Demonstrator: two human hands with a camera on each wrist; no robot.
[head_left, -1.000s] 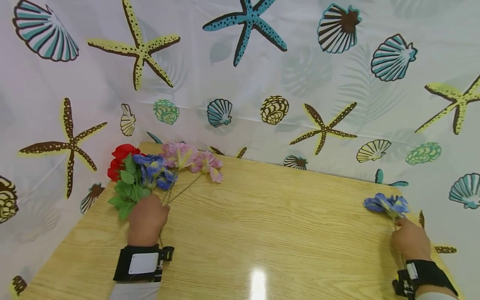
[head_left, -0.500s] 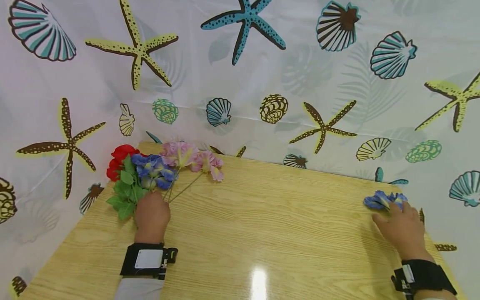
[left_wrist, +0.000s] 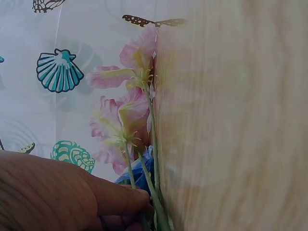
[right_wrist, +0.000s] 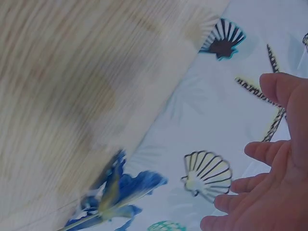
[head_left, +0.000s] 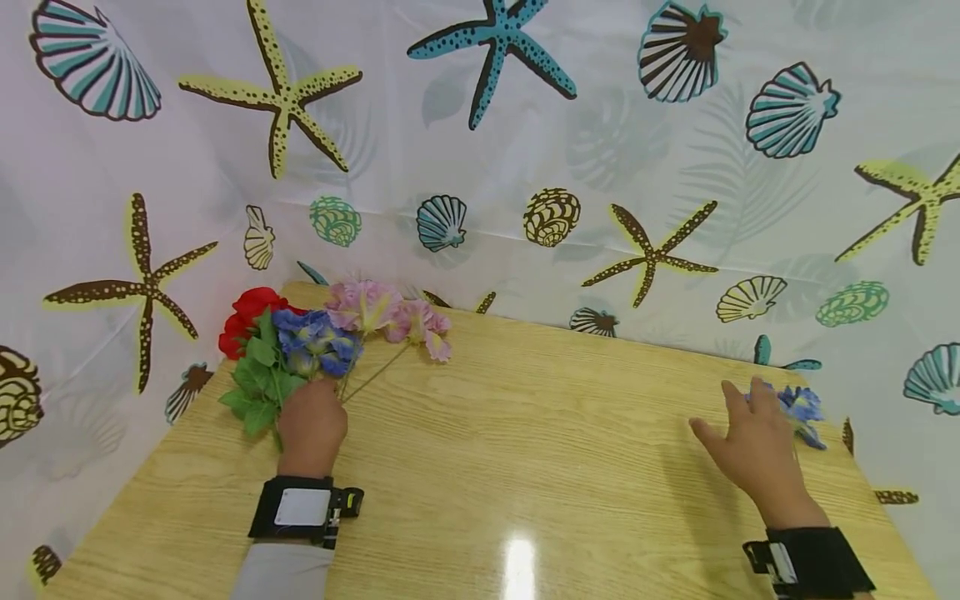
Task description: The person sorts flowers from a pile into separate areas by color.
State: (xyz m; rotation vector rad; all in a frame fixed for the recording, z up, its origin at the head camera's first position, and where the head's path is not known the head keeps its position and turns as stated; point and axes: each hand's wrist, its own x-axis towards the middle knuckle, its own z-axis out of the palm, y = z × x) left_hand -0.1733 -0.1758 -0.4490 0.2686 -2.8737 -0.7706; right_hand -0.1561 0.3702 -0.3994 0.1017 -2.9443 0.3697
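A pale cloth [head_left: 390, 125] printed with shells and starfish hangs round the far edge of the wooden desk [head_left: 525, 467] I'm watching. By the far left corner lie red flowers [head_left: 258, 308] with green leaves [head_left: 258, 379], blue blooms [head_left: 318, 342] and two pink flowers [head_left: 367, 304]. The left hand [head_left: 311, 425] has its fingers curled at the base of that bunch, pinching stems of the pink flowers. What's new is at the far right corner: the right hand [head_left: 757, 442] has let go of the single blue flower [head_left: 802, 404] and come away leftward, fingers spread wide and holding nothing. So that flower now lies unheld near the corner, well apart from the bunch. I see no brand or readable writing; the white plate [head_left: 302, 507] on the left wrist strap looks blank.
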